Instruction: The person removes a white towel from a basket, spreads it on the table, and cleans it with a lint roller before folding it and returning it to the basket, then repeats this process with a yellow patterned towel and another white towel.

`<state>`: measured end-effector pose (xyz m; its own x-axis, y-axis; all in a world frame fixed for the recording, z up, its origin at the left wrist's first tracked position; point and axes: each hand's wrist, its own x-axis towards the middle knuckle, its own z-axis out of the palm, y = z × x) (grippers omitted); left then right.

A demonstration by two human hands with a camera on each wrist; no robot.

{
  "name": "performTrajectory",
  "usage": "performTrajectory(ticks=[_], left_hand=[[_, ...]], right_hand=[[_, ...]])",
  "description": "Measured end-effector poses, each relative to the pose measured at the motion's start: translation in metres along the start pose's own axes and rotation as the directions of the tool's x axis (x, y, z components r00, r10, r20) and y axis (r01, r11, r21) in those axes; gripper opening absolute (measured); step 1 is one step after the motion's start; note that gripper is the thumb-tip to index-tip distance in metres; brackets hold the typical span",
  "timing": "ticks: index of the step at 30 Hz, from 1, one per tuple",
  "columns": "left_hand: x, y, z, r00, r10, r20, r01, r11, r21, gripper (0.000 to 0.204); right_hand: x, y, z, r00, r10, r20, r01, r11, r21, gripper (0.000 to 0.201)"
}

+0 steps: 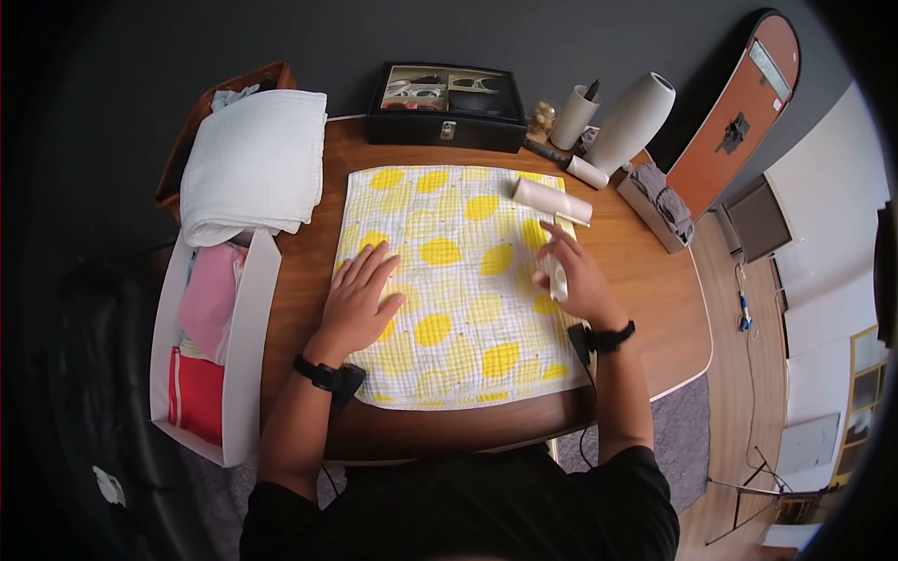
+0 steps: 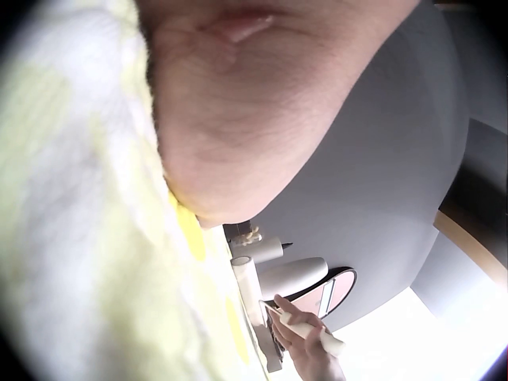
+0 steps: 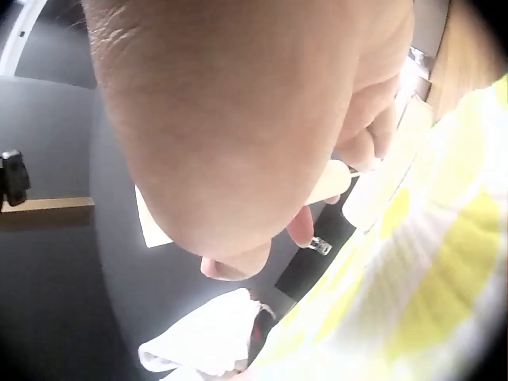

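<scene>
A cloth [image 1: 449,280] with yellow lemon prints lies spread flat on the wooden table. My left hand [image 1: 360,294] rests on its left side, fingers stretched out; the heel of that hand [image 2: 238,119] sits against the fabric in the left wrist view. At the right side, my right hand [image 1: 578,280] grips the pale handle of a lint roller [image 1: 552,200], whose white roll is over the cloth's upper right corner. The right wrist view shows fingers curled round the handle [image 3: 329,182], partly hidden behind the palm [image 3: 230,135].
Left stand a white box [image 1: 251,346] of folded clothes and a brown basket [image 1: 170,178] with a white towel [image 1: 253,164]. Behind the cloth are a black glasses case [image 1: 447,133], a dark-handled roller [image 1: 585,172], a white vase-like object [image 1: 631,126] and a box of grey fabric [image 1: 645,210].
</scene>
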<state>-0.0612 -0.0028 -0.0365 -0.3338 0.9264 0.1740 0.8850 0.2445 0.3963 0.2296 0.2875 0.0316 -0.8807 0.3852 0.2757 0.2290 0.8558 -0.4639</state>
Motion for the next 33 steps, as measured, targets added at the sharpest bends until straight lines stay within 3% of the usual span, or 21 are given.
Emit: performTrajectory(ticks=[4, 6, 8, 14, 18, 19, 22, 25, 29, 33], left_hand=[[0.000, -0.001, 0.004, 0.999, 0.018, -0.031, -0.017, 1.000, 0.026, 0.059], [0.000, -0.001, 0.004, 0.999, 0.019, -0.030, -0.018, 0.999, 0.027, 0.059], [0.001, 0.000, 0.003, 0.999, 0.017, -0.033, -0.016, 0.999, 0.033, 0.059], [0.001, 0.000, 0.002, 0.999, 0.022, -0.031, -0.021, 0.999, 0.036, 0.059], [-0.001, 0.001, -0.001, 0.999, 0.021, -0.033, -0.021, 1.000, 0.016, 0.059], [-0.001, 0.000, 0.000, 0.999, 0.022, -0.033, -0.021, 1.000, 0.014, 0.059], [-0.001, -0.001, 0.000, 0.999, 0.022, -0.035, -0.022, 1.000, 0.005, 0.058], [-0.001, -0.002, 0.003, 0.999, 0.020, -0.040, -0.020, 1.000, 0.001, 0.058], [-0.001, -0.003, 0.003, 0.999, 0.017, -0.048, -0.018, 1.000, -0.007, 0.059], [-0.001, -0.004, 0.005, 0.997, 0.019, -0.069, -0.020, 1.000, -0.016, 0.059]], right_hand=[[-0.058, -0.041, -0.023, 0.992, -0.033, 0.126, 0.018, 0.993, 0.117, 0.039], [-0.097, -0.070, -0.059, 0.953, -0.071, 0.294, -0.003, 0.970, 0.245, 0.042], [-0.119, -0.095, -0.083, 0.929, -0.004, 0.369, -0.125, 0.938, 0.323, 0.042], [-0.151, -0.132, -0.120, 0.894, 0.091, 0.439, -0.267, 0.895, 0.358, 0.024], [-0.144, -0.111, -0.107, 0.931, 0.102, 0.350, -0.236, 0.901, 0.364, 0.021], [-0.134, -0.104, -0.100, 0.952, 0.047, 0.301, -0.162, 0.915, 0.369, 0.021], [-0.114, -0.060, -0.059, 0.982, 0.049, 0.182, -0.130, 0.877, 0.462, 0.015], [-0.091, -0.026, -0.006, 0.993, 0.099, 0.063, -0.116, 0.777, 0.619, 0.022], [-0.068, -0.012, 0.008, 0.989, 0.069, -0.133, 0.039, 0.738, 0.673, 0.034], [-0.087, 0.001, -0.004, 0.899, 0.385, -0.209, 0.053, 0.379, 0.924, 0.034]])
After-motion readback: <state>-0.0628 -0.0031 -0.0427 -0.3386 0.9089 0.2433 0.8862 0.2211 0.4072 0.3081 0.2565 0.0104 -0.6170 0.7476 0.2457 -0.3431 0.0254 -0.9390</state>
